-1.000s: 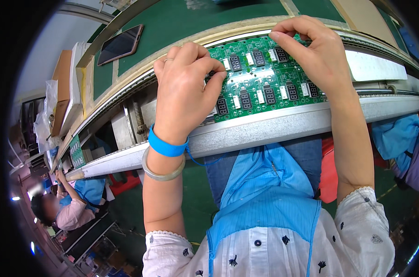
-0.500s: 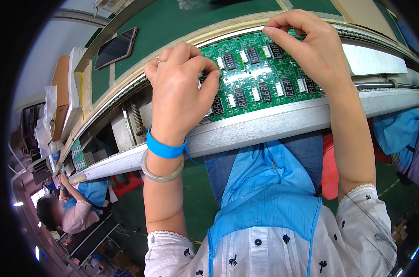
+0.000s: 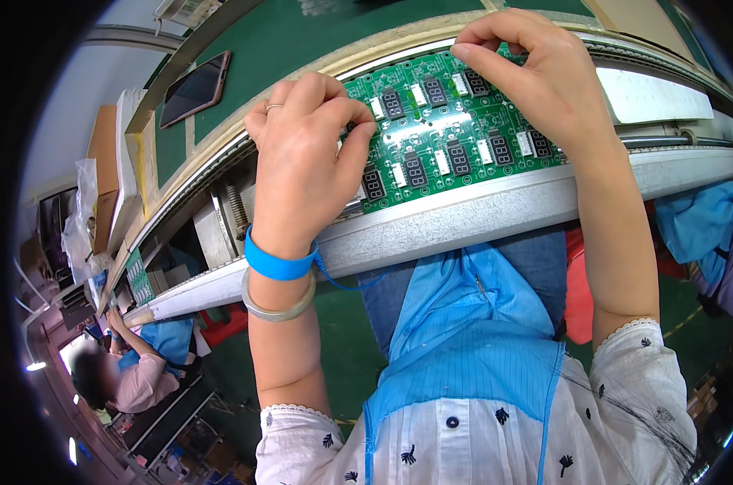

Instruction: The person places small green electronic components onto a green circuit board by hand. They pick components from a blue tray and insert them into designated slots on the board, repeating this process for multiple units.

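Observation:
A green circuit board panel lies along the metal conveyor rails in front of me. It carries rows of black digit displays and white connectors. Over the panel's left end is my left hand, its thumb and forefinger pinched together above the far row of displays. My right hand bends over the far right part, thumb and forefinger closed near the far edge. Whatever lies between either pair of fingertips is hidden or too small to make out. A blue wrist strap with a cord circles my left wrist.
A phone rests on the green surface beyond the far rail. The wide near rail runs between the panel and my body. Farther left along the line are another board and a seated person. Blue cloth shows at the right.
The whole view has shifted slightly, so board, phone and hands all appear a little farther left. Both hands keep nearly the same pose over the panel.

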